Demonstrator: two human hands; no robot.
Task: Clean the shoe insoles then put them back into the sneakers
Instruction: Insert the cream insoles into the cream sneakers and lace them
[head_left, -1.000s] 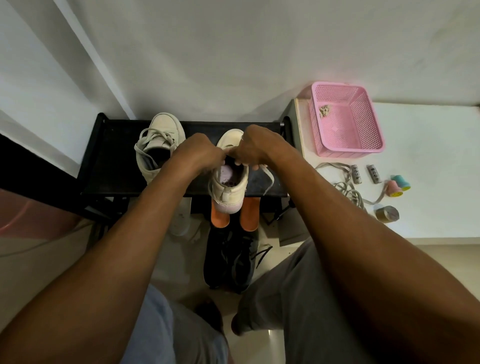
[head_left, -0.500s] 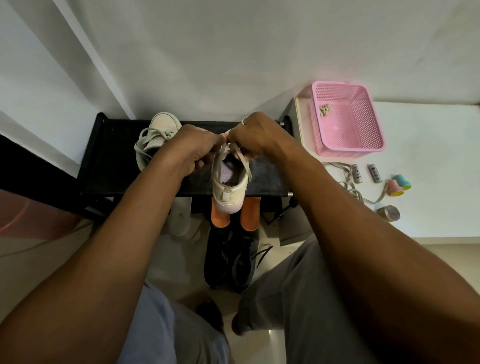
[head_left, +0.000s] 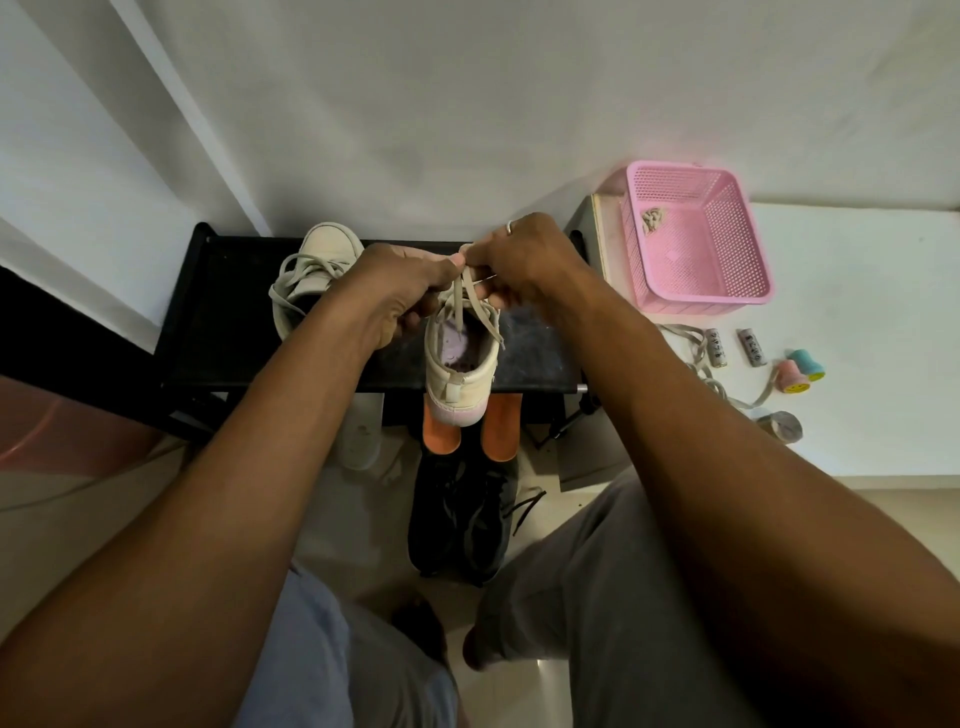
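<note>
At frame centre, the left hand (head_left: 400, 291) and right hand (head_left: 524, 260) pinch the laces (head_left: 470, 291) of a cream sneaker (head_left: 460, 364) on the black shelf (head_left: 228, 322); its lilac insole (head_left: 457, 345) sits inside.

We see the left hand (head_left: 397, 288) and right hand (head_left: 524, 260) pinching the laces (head_left: 464, 301). The cream sneaker (head_left: 460, 364) below them sits on the black rack (head_left: 228, 322).

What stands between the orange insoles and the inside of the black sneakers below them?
The cream sneaker hangs over the orange insoles' upper ends, held by its laces in both hands. Between the insoles and the black sneakers nothing visible intervenes, though their openings are too dark to judge.
</note>
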